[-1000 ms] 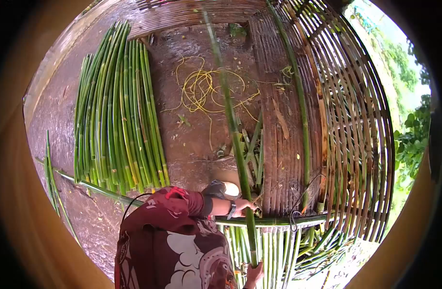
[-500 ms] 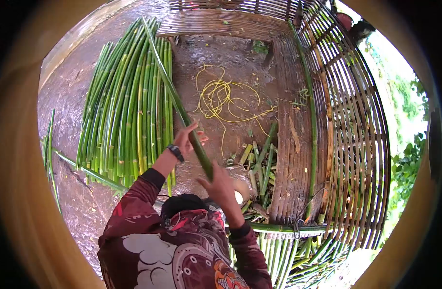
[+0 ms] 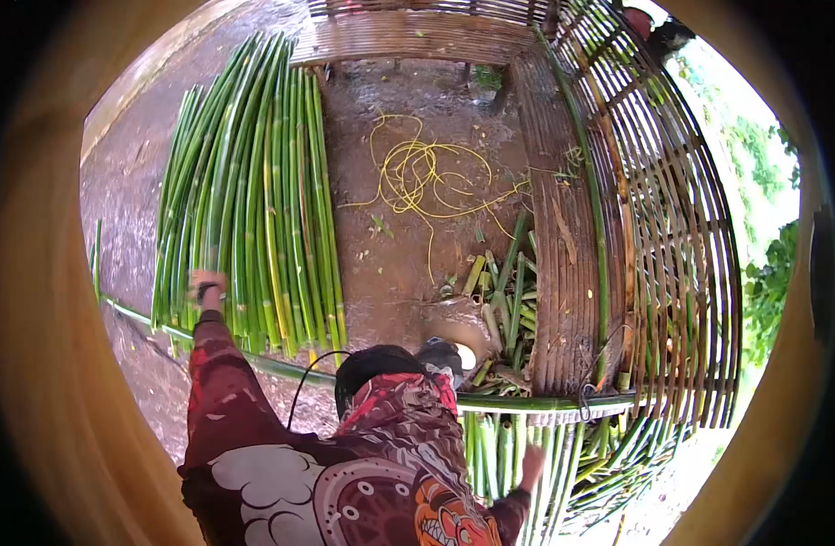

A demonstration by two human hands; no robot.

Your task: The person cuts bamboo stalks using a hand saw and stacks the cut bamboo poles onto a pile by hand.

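At the lower end of a large pile of green bamboo poles (image 3: 276, 209), my left hand (image 3: 208, 284) is closed on a pole (image 3: 222, 191) lying on top of the others. That pole and the fingers are slightly blurred. My right hand (image 3: 532, 464) is low at the right, beside upright green bamboo strips (image 3: 490, 455). It is apart from the pile, and its fingers are too smeared to tell what shape they make.
A coiled yellow cord (image 3: 417, 177) lies on the wet ground. Bamboo offcuts (image 3: 508, 300) are heaped beside a slatted bench (image 3: 563, 273), with a slatted wall (image 3: 681, 227) on its right. A long green pole (image 3: 281, 367) crosses below the pile.
The pole that both hands held across the middle is now on the pile at the left. My left hand has moved left with it; my right hand has left it and moved down and right.
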